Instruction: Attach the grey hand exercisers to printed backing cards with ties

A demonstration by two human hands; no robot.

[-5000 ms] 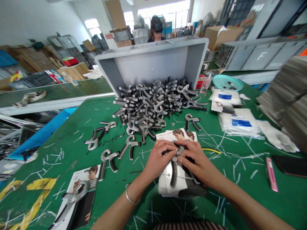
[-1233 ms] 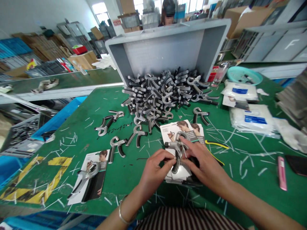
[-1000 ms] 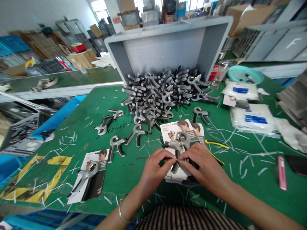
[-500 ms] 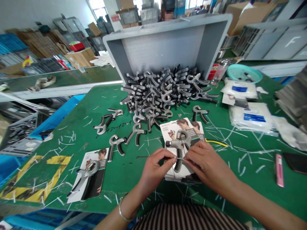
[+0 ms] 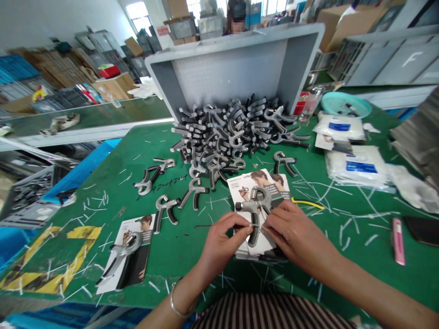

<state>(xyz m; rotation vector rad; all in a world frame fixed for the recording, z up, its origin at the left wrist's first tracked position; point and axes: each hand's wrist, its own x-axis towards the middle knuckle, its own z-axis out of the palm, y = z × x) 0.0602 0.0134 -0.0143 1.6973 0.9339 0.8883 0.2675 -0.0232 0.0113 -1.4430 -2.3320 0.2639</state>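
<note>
A grey and black hand gripper (image 5: pixel 254 211) lies on a stack of printed cards (image 5: pixel 240 187) in front of me. My left hand (image 5: pixel 228 235) pinches a thin white cable tie (image 5: pixel 256 225) at the handle of this hand gripper. On its right side, my right hand (image 5: pixel 291 228) is closed, its fingertips pressed together at the same cable tie. The tie's ends are mostly hidden by my fingers. To the left, another hand gripper (image 5: pixel 125 249) rests on its own card (image 5: pixel 146 237).
A tipped grey crate (image 5: pixel 233 68) stands behind a heap of hand grippers (image 5: pixel 222 132). Loose white strips litter the green table (image 5: pixel 192 256). At right are bags of white ties (image 5: pixel 360 167), a teal dish (image 5: pixel 363 106), a pink cutter (image 5: pixel 398 242) and a dark phone (image 5: pixel 423 230).
The view has shifted slightly. Both hands stay pinched at the cable tie by the hand gripper's handle, with hardly any movement.
</note>
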